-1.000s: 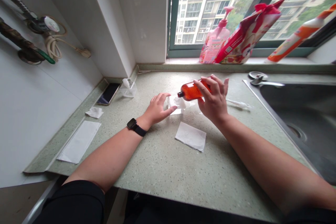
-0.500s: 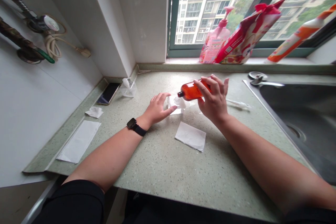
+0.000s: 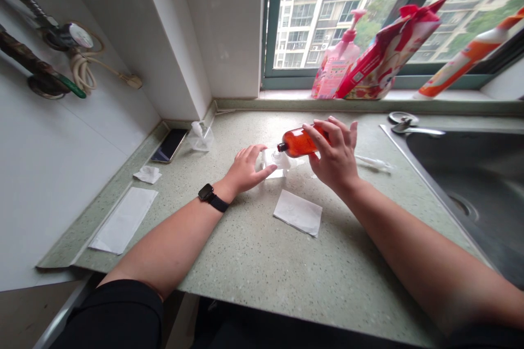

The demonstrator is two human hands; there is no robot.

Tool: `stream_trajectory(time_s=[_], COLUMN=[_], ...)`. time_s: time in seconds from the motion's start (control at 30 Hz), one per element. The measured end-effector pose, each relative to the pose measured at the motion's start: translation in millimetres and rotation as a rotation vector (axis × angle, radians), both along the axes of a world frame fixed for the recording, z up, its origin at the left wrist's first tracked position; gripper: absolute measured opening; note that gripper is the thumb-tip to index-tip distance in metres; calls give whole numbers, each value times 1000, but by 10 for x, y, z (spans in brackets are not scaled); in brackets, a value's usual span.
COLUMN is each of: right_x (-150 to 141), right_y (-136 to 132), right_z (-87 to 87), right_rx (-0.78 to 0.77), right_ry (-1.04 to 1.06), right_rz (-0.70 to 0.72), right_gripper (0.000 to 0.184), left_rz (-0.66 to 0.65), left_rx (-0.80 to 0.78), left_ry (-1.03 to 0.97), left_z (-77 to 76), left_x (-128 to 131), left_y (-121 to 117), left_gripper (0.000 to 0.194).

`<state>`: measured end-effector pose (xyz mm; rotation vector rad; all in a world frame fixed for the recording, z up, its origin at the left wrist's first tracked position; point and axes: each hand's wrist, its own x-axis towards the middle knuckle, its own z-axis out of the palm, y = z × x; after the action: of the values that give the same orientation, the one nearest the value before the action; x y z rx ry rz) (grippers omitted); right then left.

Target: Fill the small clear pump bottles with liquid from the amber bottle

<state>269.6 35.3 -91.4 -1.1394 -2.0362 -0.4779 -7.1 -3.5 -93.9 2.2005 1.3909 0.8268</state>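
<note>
My right hand [image 3: 336,158] is wrapped round an amber bottle [image 3: 298,142], which lies nearly level with its black-threaded open neck pointing left. Just below and left of that neck stands a small clear container [image 3: 275,163] on the counter, with rings showing at its top. My left hand [image 3: 250,166] steadies the container from its left side, thumb in front and fingers behind. A folded white tissue [image 3: 298,212] lies in front of the container. Clear plastic lies beside the container, partly hidden behind my right hand.
A metal sink [image 3: 458,174] with a drain fitting [image 3: 405,122] on its edge is at the right. A white stick-like item [image 3: 374,163] lies near it. Left are a phone [image 3: 169,145], a pump top in a clear cup [image 3: 200,137], a crumpled tissue [image 3: 148,174] and a folded tissue [image 3: 123,220].
Hands, bottle and container hold almost the same positions. A faint trace of liquid at the bottle's mouth earlier is no longer plain to see.
</note>
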Motion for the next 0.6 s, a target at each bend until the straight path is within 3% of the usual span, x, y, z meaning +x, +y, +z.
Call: stream_trajectory(time_s=[0.3, 0.6], right_x=[-58, 49], right_y=[-50, 52], right_z=[27, 143], right_rx=[-56, -178], right_ry=[53, 298], right_rz=[22, 112], right_gripper=[94, 84], left_rz=[8, -4], left_rx=[11, 24], left_ry=[6, 24], left_z=[23, -40], left_x=[-15, -40], left_y=[-13, 22], left_gripper=[68, 83])
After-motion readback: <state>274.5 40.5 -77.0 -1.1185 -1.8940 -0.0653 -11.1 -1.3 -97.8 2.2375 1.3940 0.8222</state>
